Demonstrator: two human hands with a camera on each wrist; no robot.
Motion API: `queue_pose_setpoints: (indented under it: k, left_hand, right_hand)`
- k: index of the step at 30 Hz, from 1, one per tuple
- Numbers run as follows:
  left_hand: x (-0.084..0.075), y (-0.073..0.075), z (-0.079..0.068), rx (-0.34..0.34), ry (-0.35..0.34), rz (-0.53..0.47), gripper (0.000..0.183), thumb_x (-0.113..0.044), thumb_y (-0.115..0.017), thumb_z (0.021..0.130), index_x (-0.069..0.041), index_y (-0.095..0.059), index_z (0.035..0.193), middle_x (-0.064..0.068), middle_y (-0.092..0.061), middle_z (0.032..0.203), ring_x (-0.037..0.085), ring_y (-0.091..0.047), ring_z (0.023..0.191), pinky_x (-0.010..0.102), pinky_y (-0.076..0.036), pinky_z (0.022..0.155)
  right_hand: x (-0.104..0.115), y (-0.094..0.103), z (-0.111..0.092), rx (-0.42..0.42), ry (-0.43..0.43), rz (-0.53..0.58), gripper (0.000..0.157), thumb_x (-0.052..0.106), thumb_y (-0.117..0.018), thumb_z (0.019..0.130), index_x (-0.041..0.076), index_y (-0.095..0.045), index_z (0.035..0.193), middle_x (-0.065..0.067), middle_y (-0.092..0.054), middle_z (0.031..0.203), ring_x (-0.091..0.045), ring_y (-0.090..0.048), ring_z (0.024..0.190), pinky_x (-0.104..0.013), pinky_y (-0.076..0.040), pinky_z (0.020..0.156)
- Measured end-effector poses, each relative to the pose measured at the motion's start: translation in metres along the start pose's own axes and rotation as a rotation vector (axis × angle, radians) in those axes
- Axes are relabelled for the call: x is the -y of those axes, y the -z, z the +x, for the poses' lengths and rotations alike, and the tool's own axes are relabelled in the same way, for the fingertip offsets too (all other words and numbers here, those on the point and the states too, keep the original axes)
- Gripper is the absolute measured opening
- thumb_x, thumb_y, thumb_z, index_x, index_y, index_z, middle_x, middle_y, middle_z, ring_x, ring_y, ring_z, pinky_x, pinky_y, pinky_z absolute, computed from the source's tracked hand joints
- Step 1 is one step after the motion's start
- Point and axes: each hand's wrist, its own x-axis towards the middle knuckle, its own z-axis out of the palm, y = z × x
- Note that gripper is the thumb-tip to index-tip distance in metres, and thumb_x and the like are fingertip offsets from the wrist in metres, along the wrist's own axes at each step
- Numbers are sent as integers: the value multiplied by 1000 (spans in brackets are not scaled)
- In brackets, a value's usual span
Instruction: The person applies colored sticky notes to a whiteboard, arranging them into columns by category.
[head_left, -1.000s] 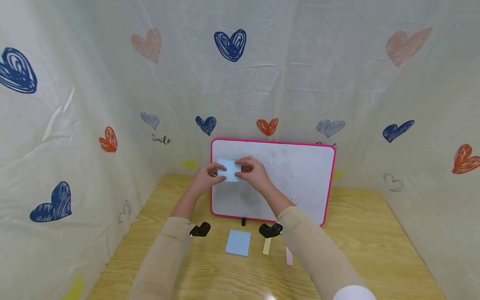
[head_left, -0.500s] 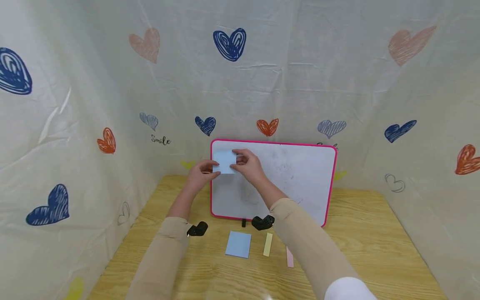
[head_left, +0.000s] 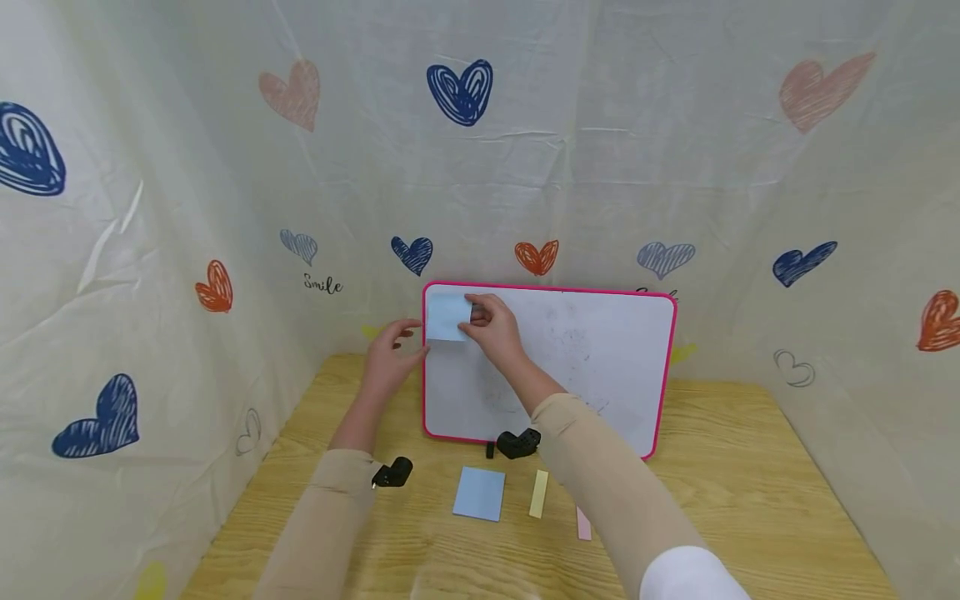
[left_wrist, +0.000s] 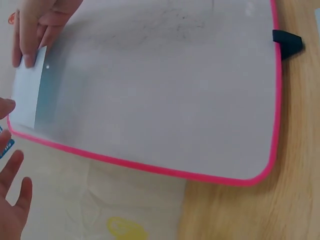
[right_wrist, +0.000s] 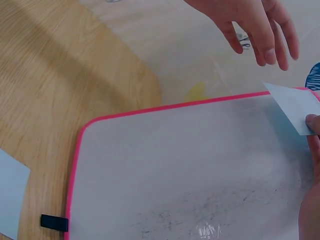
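Observation:
A light blue sticky note (head_left: 447,317) lies over the upper left corner of the pink-framed whiteboard (head_left: 555,367). My right hand (head_left: 495,329) pinches the note's right edge between thumb and fingers. In the right wrist view the sticky note (right_wrist: 294,106) has its lower edge standing off the board. My left hand (head_left: 390,358) is just left of the board's frame with its fingers apart and off the note. The left wrist view shows the left hand (left_wrist: 11,200) holding nothing, its fingers spread beside the board's edge.
On the wooden table (head_left: 675,517), a blue sticky note pad (head_left: 478,494), a narrow yellow strip pad (head_left: 538,494) and a pink strip (head_left: 583,523) lie before the board. A small black foot (head_left: 491,450) sticks out under it. A heart-print curtain (head_left: 600,167) hangs behind.
The sticky note has moved up and left over the board to its upper left corner. My left hand has let go of it and drawn away left; my right hand still holds it.

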Motion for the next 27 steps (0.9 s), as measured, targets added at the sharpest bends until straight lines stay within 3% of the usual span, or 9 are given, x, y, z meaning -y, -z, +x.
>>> queue_pose_setpoints:
  k: [4,8,13,20,27]
  left_hand:
    - [1,-6,1,-20,-93,100,58,-13,-78,83,-9,-54,135,11,-48,142,32,-41,130,50,-35,106]
    - [3,-11,5,-12,-183,269,69,-16,-80,80,-7,-48,141,12,-38,151,34,-30,139,53,-28,111]
    - [3,-16,11,24,-227,430,74,-24,-80,78,-9,-46,142,12,-33,155,37,-22,143,56,-26,110]
    - [1,-23,16,52,-233,482,75,-30,-77,81,-9,-43,145,12,-29,157,36,-19,144,55,-25,111]
    - [3,-28,22,51,-285,539,71,-35,-68,85,-9,-42,146,11,-29,157,37,-19,144,54,-24,112]
  right_hand:
    - [0,-2,2,0,31,-35,48,-1,-76,82,1,-62,127,-11,-58,113,-21,-64,93,-25,-54,82]
    - [0,-4,2,10,22,-65,48,1,-76,83,4,-61,129,-8,-57,115,-20,-63,93,-25,-54,83]
    - [-3,-5,3,-1,26,-94,48,3,-76,84,4,-61,129,-7,-57,116,-19,-63,94,-24,-53,83]
    - [-5,-5,4,-8,42,-137,48,3,-76,84,5,-61,130,-7,-56,116,-18,-62,94,-23,-53,83]
    - [-7,-7,3,-13,79,-147,47,1,-76,83,3,-61,128,-8,-57,114,-18,-63,93,-23,-53,83]
